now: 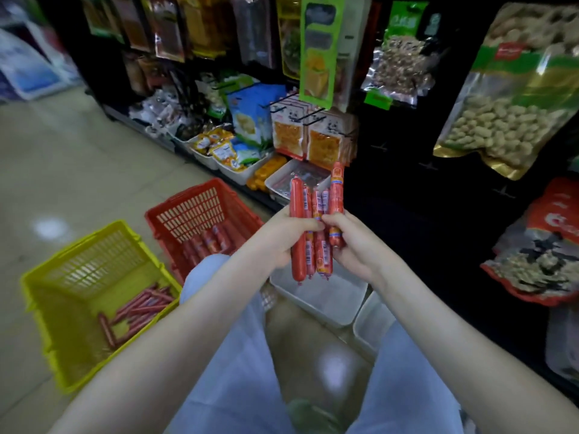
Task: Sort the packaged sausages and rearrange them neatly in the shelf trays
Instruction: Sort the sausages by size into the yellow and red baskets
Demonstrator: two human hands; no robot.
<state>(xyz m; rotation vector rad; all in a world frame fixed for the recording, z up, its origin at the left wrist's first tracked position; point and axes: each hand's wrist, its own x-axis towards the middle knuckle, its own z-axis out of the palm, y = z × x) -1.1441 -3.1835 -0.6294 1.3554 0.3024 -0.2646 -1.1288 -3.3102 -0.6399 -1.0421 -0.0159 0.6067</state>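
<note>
- Pale blue trouser legs (238, 355) fill the bottom centre of the frame, with both bare forearms reaching up from the lower corners.
- The left hand (283, 236), at centre frame, has its fingers curled round a bundle of red plastic-wrapped sausages (308, 233) held upright.
- The right hand (351, 245), just right of it, grips one orange-red labelled sausage (336, 195) at the bundle's right edge; this sausage stands higher than the rest.
- Two translucent white plastic trays (316, 299) lie on the floor directly below the hands.
- A yellow slatted plastic basket (94, 270) sits at lower left, thin red sausage sticks (141, 305) lying in its bottom.
- A red slatted plastic basket (191, 211) stands just beyond it, touching or nearly so, with thicker red sausages (206, 242) inside.
- A white shelf tray (279, 172) above the hands holds a few red sausages.
- Hanging snack packs fill the top of the frame; a large clear bag of peanuts (501, 114) hangs at upper right.
</note>
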